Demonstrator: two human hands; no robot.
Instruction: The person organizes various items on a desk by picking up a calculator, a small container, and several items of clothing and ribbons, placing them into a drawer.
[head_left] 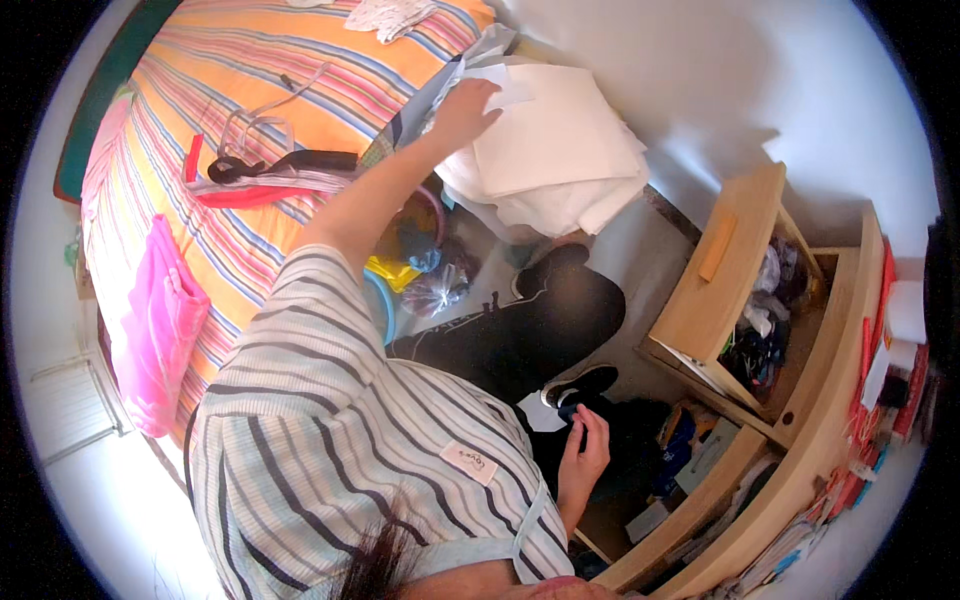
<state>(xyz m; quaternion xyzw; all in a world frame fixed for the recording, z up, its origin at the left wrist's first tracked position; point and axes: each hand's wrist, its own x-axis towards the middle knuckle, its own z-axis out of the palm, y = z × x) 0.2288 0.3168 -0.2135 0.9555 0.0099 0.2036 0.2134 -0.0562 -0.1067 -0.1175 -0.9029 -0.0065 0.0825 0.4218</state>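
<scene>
My left hand is stretched far forward over a pile of large white sheets, its finger and thumb apart. Under its fingertips lies a small white slip on top of the pile. Whether the sheets are paper or thin padding, I cannot tell. Low in the view, my right hand is raised beside an open lower drawer, its fingers pinched together. A small dark item shows at those fingertips, too small to name.
An upper wooden drawer stands pulled out, with bags and dark items inside. To the left is a bed with striped bedding, straps and a pink folded cloth. Basins and a plastic bag sit beside my black-clad leg.
</scene>
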